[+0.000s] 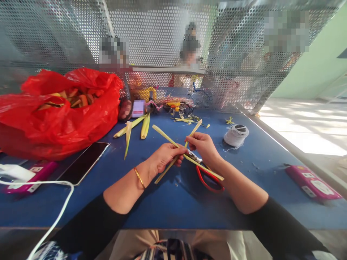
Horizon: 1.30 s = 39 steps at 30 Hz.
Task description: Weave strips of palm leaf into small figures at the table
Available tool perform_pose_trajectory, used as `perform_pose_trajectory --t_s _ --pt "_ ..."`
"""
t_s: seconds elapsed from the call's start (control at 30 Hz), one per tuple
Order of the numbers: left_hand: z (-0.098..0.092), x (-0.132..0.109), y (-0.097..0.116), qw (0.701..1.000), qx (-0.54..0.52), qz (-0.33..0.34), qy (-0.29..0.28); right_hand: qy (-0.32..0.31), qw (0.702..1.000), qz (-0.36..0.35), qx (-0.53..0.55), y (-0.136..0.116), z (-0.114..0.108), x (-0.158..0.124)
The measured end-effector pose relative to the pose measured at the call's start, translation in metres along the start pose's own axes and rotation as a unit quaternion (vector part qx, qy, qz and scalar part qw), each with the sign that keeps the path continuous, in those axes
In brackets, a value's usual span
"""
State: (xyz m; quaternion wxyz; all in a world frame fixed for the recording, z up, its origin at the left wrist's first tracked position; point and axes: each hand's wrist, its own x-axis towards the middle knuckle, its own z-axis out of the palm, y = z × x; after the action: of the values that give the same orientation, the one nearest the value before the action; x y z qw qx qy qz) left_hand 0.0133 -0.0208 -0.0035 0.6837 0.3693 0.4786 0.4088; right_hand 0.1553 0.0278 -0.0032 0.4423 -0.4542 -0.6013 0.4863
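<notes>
Striped cloth [159, 250], six o'clock; two pale fibrous strips [193, 160], centre, crossed, likely light, bendy, prone to splitting, best held at the crossing, where left hand [166, 155] pinches, right hand [204, 145] pinching one strip's one-o'clock arm.

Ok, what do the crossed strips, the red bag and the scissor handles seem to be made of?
Crossed strips: likely dried plant leaf or husk, mostly matte; the pale yellow-green, uneven colouring suggests it.
Red bag: thin plastic film, glossy; its crinkled folds catch bright highlights.
Scissor handles: probably plastic, or plastic-coated metal; smooth, solid red, so I can't tell which.
</notes>
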Motion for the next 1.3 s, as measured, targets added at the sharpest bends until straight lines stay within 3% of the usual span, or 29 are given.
perform_pose_trajectory --t_s 0.13,0.2,0.27,0.37,0.47,0.53,0.6,0.7,0.83,0.93,1.0,1.07,1.13,1.2,1.3 --pt "0.003 -0.001 0.001 1.000 0.003 -0.004 0.018 0.045 0.991 -0.012 -0.126 -0.007 -0.007 -0.001" --pt "0.004 -0.002 0.001 1.000 -0.001 0.002 0.021 0.109 0.965 -0.065 -0.228 -0.015 -0.014 -0.003" --pt "0.006 -0.002 0.000 1.000 0.014 0.014 0.008 0.132 0.938 -0.139 -0.289 -0.023 -0.019 -0.006" --pt "0.010 -0.003 -0.005 0.997 0.066 0.026 -0.029 0.021 0.939 -0.183 -0.290 -0.024 -0.015 -0.010" --pt "0.013 -0.003 -0.010 0.991 0.119 0.040 -0.040 -0.117 0.965 -0.093 -0.217 -0.013 -0.005 -0.011" --pt "0.014 -0.003 -0.012 0.987 0.149 0.051 -0.039 -0.137 0.978 -0.031 -0.152 -0.005 0.001 -0.010" --pt "0.013 -0.002 -0.012 0.983 0.170 0.052 -0.047 -0.095 0.989 -0.019 -0.115 0.000 0.005 -0.010" --pt "0.011 -0.001 -0.009 0.981 0.178 0.047 -0.062 -0.031 0.988 -0.070 -0.131 0.000 0.007 -0.011" --pt "0.004 0.001 -0.004 0.993 0.117 0.032 -0.013 0.033 0.945 -0.213 -0.246 -0.013 -0.002 -0.010" --pt "-0.002 0.002 0.004 0.998 0.036 0.019 0.042 0.096 0.924 -0.229 -0.293 -0.022 -0.016 -0.006" --pt "-0.006 0.003 0.008 0.997 0.005 0.028 0.076 0.030 0.938 -0.172 -0.300 -0.025 -0.024 -0.004" --pt "-0.007 0.004 0.009 0.994 -0.003 0.046 0.104 -0.100 0.954 -0.086 -0.270 -0.024 -0.026 -0.004" --pt "-0.005 0.006 0.008 0.990 -0.002 0.060 0.124 -0.201 0.950 -0.011 -0.238 -0.023 -0.025 -0.006" --pt "-0.003 0.008 0.006 0.988 -0.008 0.067 0.139 -0.233 0.943 0.017 -0.238 -0.021 -0.023 -0.007" --pt "-0.002 0.010 0.003 0.986 -0.023 0.060 0.152 -0.214 0.933 -0.036 -0.286 -0.021 -0.023 -0.008"
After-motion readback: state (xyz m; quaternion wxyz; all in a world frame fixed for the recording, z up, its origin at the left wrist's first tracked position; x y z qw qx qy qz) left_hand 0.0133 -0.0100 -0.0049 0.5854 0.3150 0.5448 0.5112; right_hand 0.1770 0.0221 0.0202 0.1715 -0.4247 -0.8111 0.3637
